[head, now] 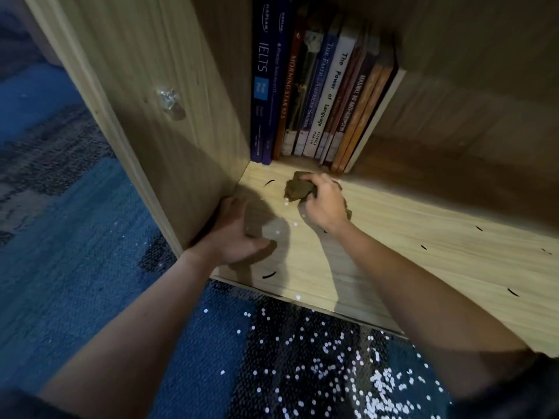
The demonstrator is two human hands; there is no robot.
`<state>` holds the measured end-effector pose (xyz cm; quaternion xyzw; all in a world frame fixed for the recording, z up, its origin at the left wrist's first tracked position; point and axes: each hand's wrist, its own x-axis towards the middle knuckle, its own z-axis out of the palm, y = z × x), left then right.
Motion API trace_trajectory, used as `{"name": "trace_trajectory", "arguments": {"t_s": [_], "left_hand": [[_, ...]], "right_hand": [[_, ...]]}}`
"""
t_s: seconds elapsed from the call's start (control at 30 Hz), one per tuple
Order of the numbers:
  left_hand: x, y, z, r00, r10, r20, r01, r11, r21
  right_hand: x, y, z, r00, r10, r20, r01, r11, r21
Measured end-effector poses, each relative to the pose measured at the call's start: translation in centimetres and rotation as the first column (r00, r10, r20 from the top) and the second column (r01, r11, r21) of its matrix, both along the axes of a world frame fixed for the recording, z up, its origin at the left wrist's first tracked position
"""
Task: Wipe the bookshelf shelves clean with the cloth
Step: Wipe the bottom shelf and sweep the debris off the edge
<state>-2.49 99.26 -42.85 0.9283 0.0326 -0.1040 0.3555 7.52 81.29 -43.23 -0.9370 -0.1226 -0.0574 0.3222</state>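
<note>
Crumpled cloth (298,189) partly hidden under right hand (323,204)

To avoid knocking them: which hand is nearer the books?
Right. The right hand, gripping the cloth, is just in front of the books; the left hand rests farther out, by the side panel.

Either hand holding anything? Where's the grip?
Right hand grips the bunched cloth from above, pressed on the shelf. Left hand sits at the shelf corner; hold unclear.
</note>
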Motion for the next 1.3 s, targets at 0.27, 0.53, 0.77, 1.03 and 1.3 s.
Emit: {"name": "trace_trajectory", "arguments": {"t_s": [0.27, 0.53, 0.77, 1.03, 1.3], "left_hand": [[-3.3, 0.0, 2.0, 0.937, 0.095, 0.337, -0.04, 0.985, -0.166], [-7.1, 0.7, -0.2, 0.977, 0.053, 0.207, -0.031, 0.994, -0.106], [-10.4, 1.0, -1.3, 0.973, -0.06, 0.224, 0.013, 0.978, 0.206], [-11.2, 0.4, -1.1, 0.97, -0.158, 0.182, 0.088, 0.936, 0.341], [-11.2, 0.3, 0.0, 0.984, -0.148, 0.096, 0.115, 0.951, 0.287]], "right_hand": [[-5.9, 3.9, -0.4, 0.906, 0.416, 0.081, -0.417, 0.909, 0.004], [-13.6, -1.0, 2.3, 0.722, 0.574, -0.386, -0.473, 0.817, 0.329], [-11.0, -0.9, 3.0, 0.92, 0.332, -0.209, -0.263, 0.918, 0.297], [-17.0, -2.6, 2.5, 0.83, 0.412, -0.376, -0.306, 0.9, 0.31], [-19.5, -2.7, 2.5, 0.882, 0.343, -0.322, -0.298, 0.937, 0.184]]}}
